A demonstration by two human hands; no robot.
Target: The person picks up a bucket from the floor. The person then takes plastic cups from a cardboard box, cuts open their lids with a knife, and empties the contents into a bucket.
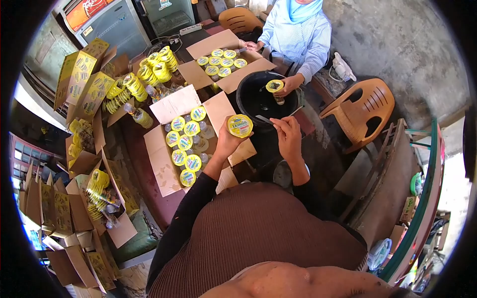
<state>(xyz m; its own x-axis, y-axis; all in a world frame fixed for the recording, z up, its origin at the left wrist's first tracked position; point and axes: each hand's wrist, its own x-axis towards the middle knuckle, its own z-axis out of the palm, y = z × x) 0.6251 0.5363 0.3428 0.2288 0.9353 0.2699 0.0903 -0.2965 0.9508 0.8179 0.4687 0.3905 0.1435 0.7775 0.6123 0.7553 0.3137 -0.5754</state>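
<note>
My left hand [229,141] is wrapped around a drink cup with a yellow lemon-print lid [240,125], its top tilted toward me. In my right hand [288,136] is a knife [264,119], gripped by its handle, the blade pointing left toward the lid but apart from it. Below and left of my left hand, an open cardboard box [155,156] holds several similar yellow-lidded cups [192,128]. Just beyond my hands stands a black tub [243,102] with dark contents that I cannot make out.
Across the tub, a person in a striped shirt [313,37] holds a cut-open cup [275,86] over it. Another box of cups [218,37] stands by them. Stacked yellow lid rings [135,87] and a bottle [141,116] lie left. An orange chair [365,111] stands right.
</note>
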